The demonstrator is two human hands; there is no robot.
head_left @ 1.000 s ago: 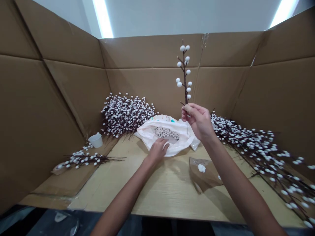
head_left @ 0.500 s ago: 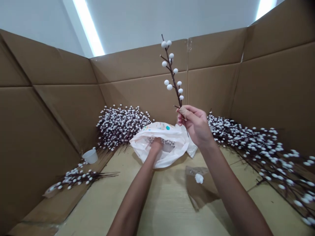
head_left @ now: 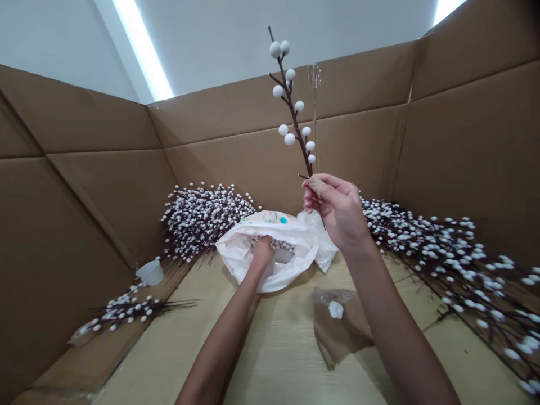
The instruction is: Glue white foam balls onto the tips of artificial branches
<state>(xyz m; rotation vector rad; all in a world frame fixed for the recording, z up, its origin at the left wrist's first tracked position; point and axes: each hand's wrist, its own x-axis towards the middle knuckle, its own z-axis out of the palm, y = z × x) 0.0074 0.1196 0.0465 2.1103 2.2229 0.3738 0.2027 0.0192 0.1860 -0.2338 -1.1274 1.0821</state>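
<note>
Upright in front of me, a brown artificial berry branch [head_left: 297, 126] with white balls is pinched near its lower end by my right hand [head_left: 333, 208]. Tape wraps the thumb of that hand. A few of the branch's twigs have bare tips. My left hand [head_left: 263, 250] reaches into an open white plastic bag [head_left: 284, 278], where many white balls [head_left: 283, 245] lie. The fingers of that hand are hidden among the balls, so their pose does not show. Behind the bag, partly covered by my right hand, sits a clear bag of white balls [head_left: 325, 256].
Piles of berry branches lie at the back left [head_left: 202, 219] and along the right [head_left: 439, 242]. A white cup [head_left: 151, 273] stands at left beside a small bunch of branches [head_left: 130, 308]. A white lump [head_left: 336, 309] rests on a brown sheet [head_left: 328, 343]. Cardboard walls [head_left: 240, 160] surround the table.
The branch in my right hand now appears slightly higher and closer. My left hand stays inside the white bag. The whole view has shifted a little.
</note>
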